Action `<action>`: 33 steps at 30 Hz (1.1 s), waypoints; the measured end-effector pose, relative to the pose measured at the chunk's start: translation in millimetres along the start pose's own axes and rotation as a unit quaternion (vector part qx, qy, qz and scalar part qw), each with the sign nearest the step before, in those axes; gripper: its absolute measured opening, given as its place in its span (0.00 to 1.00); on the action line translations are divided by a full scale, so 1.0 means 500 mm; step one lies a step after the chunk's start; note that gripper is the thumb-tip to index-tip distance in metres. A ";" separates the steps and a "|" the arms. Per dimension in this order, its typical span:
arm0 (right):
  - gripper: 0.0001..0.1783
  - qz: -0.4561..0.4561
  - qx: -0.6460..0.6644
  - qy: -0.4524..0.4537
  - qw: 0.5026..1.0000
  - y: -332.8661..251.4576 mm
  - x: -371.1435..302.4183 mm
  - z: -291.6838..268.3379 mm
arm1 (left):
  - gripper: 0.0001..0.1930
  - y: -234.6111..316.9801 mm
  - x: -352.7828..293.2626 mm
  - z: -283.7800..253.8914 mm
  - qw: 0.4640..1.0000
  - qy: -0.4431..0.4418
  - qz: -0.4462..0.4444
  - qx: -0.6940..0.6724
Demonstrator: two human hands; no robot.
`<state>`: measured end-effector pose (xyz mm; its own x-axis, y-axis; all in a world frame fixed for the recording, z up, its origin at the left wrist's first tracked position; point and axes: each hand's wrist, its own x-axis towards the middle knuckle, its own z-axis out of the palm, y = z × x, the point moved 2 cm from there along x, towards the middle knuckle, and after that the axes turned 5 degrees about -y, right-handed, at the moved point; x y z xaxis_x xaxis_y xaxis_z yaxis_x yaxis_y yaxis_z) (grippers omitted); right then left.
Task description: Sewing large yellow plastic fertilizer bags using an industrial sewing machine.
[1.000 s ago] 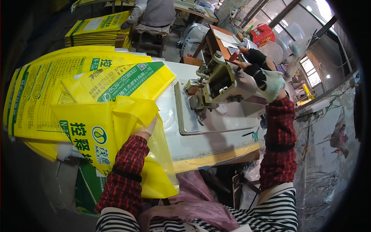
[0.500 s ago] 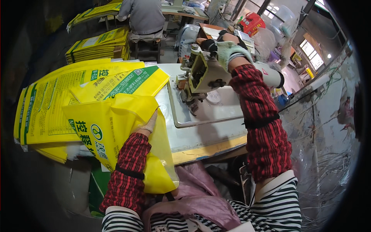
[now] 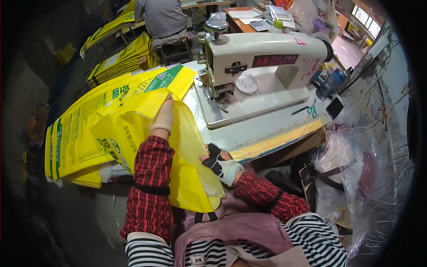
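— Two hands on one yellow bag (image 3: 133, 133), left of the sewing machine (image 3: 262, 66). My left hand (image 3: 162, 116) pinches its far edge.

— Right hand (image 3: 222, 167)?

— Clamping the near side. I judge the slick film could slip, or snag the table edge (image 3: 275, 141).

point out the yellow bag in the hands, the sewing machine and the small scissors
yellow bag (image 3: 129, 133), head view, on its printed front panel
sewing machine (image 3: 267, 55), head view, on the white upper arm
scissors (image 3: 311, 109), head view, on the teal handles
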<state>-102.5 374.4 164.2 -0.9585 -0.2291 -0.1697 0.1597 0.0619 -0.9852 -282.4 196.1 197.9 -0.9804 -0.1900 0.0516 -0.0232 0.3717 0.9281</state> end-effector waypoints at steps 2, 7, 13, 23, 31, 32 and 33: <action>0.25 0.018 -0.090 0.015 0.996 0.028 -0.023 0.003 | 0.14 0.058 -0.007 0.002 0.999 -0.009 -0.036 0.019; 0.17 -0.155 -0.375 -0.063 0.912 0.131 -0.066 0.002 | 0.11 0.074 0.027 0.044 0.988 -0.012 -0.097 -0.122; 0.23 0.095 -0.352 -0.106 0.925 0.178 -0.128 -0.103 | 0.09 -0.022 0.074 0.163 0.982 -0.116 -0.145 -0.022; 0.23 -0.037 -0.270 0.069 0.960 0.160 -0.185 -0.179 | 0.22 -0.096 0.054 0.262 0.960 -0.211 -0.179 0.036; 0.20 0.114 -0.467 -0.056 0.875 0.012 -0.202 -0.180 | 0.23 -0.198 0.020 0.300 0.981 -0.094 -0.164 0.032; 0.21 0.091 -0.424 -0.034 0.901 0.016 -0.202 -0.178 | 0.23 -0.211 0.030 0.300 0.973 -0.091 -0.209 -0.030; 0.22 0.066 -0.380 -0.012 0.923 0.023 -0.199 -0.177 | 0.24 -0.223 0.041 0.300 0.959 -0.087 -0.252 -0.091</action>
<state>-26.1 483.7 171.8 -0.9356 -0.1909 -0.2970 0.0551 0.7519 -0.6570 -329.2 287.2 40.1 -0.8716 -0.1428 -0.4690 -0.4845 0.1047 0.8685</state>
